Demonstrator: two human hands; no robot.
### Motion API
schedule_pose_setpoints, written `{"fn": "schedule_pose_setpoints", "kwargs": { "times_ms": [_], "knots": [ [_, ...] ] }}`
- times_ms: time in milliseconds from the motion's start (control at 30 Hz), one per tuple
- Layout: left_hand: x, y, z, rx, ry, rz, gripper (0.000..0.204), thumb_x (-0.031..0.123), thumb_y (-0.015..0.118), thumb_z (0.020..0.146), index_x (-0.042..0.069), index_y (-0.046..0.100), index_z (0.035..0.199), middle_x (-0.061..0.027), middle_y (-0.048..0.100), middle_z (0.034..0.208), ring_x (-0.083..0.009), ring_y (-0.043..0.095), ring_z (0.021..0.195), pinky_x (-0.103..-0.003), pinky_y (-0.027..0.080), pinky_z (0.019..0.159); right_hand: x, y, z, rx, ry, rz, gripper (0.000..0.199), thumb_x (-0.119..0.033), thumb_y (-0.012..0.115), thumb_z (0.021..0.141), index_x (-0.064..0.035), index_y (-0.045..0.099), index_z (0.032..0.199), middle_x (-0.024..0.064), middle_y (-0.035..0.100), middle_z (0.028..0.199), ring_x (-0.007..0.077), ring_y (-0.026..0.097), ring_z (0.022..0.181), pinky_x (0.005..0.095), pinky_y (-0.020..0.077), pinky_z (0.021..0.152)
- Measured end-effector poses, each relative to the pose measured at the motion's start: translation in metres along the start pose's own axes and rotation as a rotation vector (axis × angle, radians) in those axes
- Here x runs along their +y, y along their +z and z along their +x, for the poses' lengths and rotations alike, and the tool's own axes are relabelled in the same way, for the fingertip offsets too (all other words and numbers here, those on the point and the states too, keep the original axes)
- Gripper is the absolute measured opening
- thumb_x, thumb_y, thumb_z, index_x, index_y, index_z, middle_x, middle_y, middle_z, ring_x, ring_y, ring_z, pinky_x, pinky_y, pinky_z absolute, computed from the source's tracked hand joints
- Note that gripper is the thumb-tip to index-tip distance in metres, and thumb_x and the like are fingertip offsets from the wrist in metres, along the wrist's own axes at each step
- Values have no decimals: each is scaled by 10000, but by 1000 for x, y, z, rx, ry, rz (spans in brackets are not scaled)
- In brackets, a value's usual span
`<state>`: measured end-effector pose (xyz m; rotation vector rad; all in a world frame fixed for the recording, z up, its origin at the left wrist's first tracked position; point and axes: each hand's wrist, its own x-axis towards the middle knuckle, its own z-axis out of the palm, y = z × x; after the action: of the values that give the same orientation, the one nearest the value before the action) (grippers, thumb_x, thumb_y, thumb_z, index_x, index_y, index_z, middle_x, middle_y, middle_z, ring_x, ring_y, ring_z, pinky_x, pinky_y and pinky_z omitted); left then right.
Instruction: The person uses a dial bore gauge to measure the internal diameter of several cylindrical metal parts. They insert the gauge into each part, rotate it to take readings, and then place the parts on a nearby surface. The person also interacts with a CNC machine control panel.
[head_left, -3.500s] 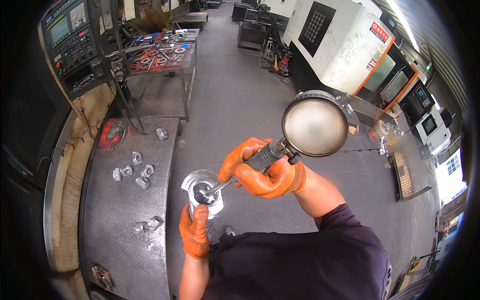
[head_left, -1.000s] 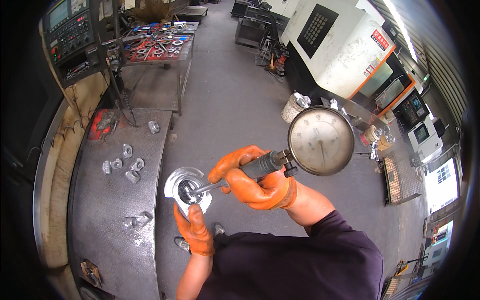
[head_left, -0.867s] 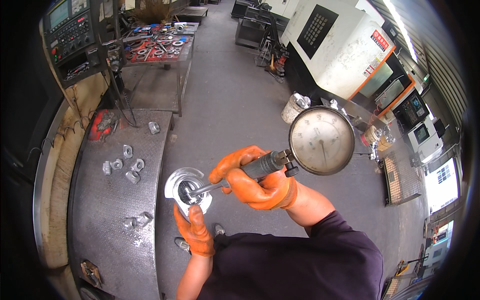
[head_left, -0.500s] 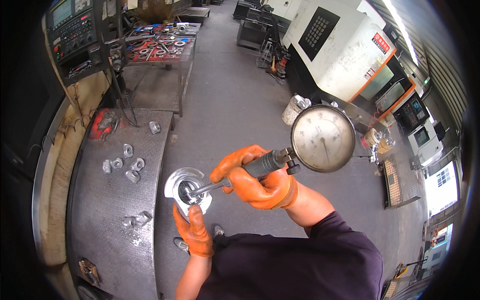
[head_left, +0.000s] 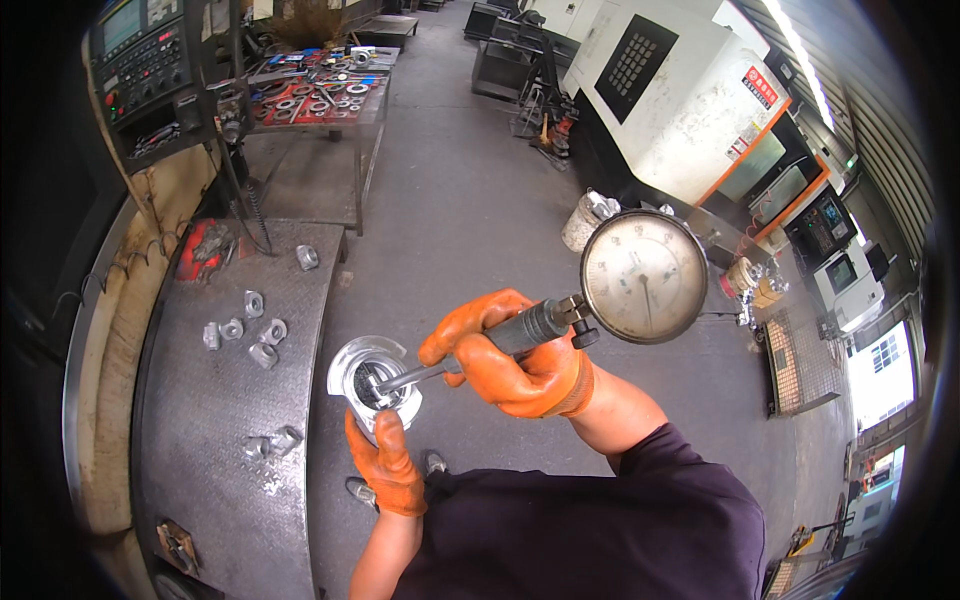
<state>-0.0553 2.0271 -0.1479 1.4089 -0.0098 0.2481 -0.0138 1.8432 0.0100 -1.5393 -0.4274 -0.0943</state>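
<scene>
In an orange glove, my right hand [head_left: 515, 365] is wrapped round the dark handle of a dial bore gauge [head_left: 530, 327]. Its large round dial [head_left: 643, 275] sits at the upper right, facing up. The gauge's slim stem slants down to the left, and its tip is inside the bore of a shiny flanged metal ring part [head_left: 345, 362]. My left hand [head_left: 388, 462], gloved in orange too, grips that part from below, thumb against its near side. The left fingers behind the part are mostly hidden.
At the left stands a metal-topped bench [head_left: 220, 400] with several small machined metal parts [head_left: 264, 355] and a red cloth [head_left: 205, 250]. A tool table [head_left: 320, 95] and a control panel [head_left: 148, 70] are farther back. A white machine [head_left: 680, 100] and a bucket of parts [head_left: 583, 225] stand to the right.
Almost nothing differs. The dial and ring part sit very slightly farther left in the picture, and both hands keep their grip.
</scene>
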Motion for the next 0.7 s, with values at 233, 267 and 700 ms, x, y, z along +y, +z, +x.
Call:
{"fn": "schedule_pose_setpoints", "kwargs": {
  "times_ms": [233,267,700],
  "knots": [
    [13,6,5,-5,-13,-18,545,283,478,1058,-87,400,1450,-105,611,1154,-177,572,1037,-306,463,890,11,-11,1,-13,148,250,383,-303,506,1035,13,711,1103,222,705,1135,278,704,993,383,616,755],
    [18,7,7,-12,-5,-23,546,286,475,1060,-85,398,1453,-118,613,1170,-185,575,1049,-311,464,898,11,-10,1,-9,132,219,385,-307,511,1034,13,712,1105,224,703,1139,283,703,1000,385,617,758],
    [-14,-3,3,-1,-18,-18,617,310,505,1060,-69,325,1512,-97,619,1115,-179,583,1021,-302,481,888,8,-12,9,-91,101,266,301,-220,543,1021,11,717,1106,231,696,1142,340,695,1063,424,635,778]
  ]
}}
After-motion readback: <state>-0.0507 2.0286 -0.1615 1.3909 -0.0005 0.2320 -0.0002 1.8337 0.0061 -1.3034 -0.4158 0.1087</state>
